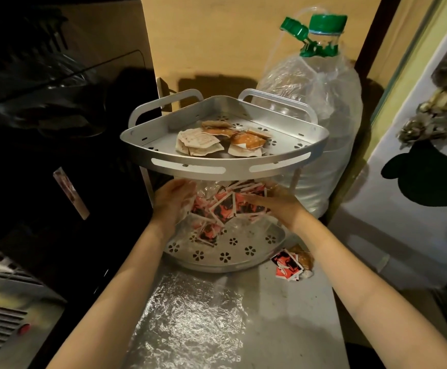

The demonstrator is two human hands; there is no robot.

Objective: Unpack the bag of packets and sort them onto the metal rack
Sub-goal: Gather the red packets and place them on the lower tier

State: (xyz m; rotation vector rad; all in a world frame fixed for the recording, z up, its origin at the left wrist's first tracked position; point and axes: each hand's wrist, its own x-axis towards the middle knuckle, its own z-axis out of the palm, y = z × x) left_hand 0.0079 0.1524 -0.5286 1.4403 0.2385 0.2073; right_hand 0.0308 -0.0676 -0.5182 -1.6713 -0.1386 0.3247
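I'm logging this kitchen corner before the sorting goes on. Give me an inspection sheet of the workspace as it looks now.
Surface: steel counter with a crinkled foil sheet on it.
Job's things: two-tier metal rack; tan and orange packets on its top shelf; clear bag of red-black packets held over the lower shelf.
Clutter: loose packets on the counter by the rack's right side.
Hands: left hand and right hand hold the bag from either side.
Cables: nothing seen.
Surroundings: plastic-wrapped water jug behind the rack; dark appliance at left.
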